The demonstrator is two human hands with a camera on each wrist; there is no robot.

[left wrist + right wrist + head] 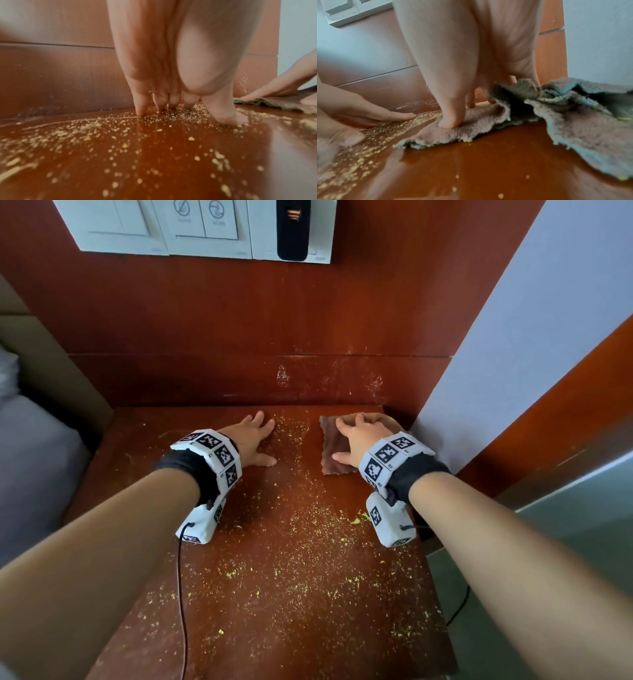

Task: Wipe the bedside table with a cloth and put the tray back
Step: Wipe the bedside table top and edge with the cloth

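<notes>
Reddish-brown wood makes up the bedside table (274, 594), and its top is scattered with fine yellow crumbs (298, 542) from the far edge down to the near one, thickest through the middle. Our left hand (251, 440) lies flat on the far left part of the top, fingers straight and slightly spread, the fingertips (140, 112) touching the wood among the crumbs and holding nothing. Our right hand (361, 441) is at the far right corner, pressing a brownish fuzzy cloth (334, 455) down onto the table with fingers spread; in the right wrist view the thumb (448, 121) sinks into the pile, while the cloth's right side bunches up in folds beside the pale wall (531, 337). The two hands are near each other but apart, with a band of crumbs between them. We cannot see the tray in any view. A wooden panel (257, 313) rises behind the table, carrying white switch plates (191, 231) at the top, and grey bedding (30, 460) shows at the left.
</notes>
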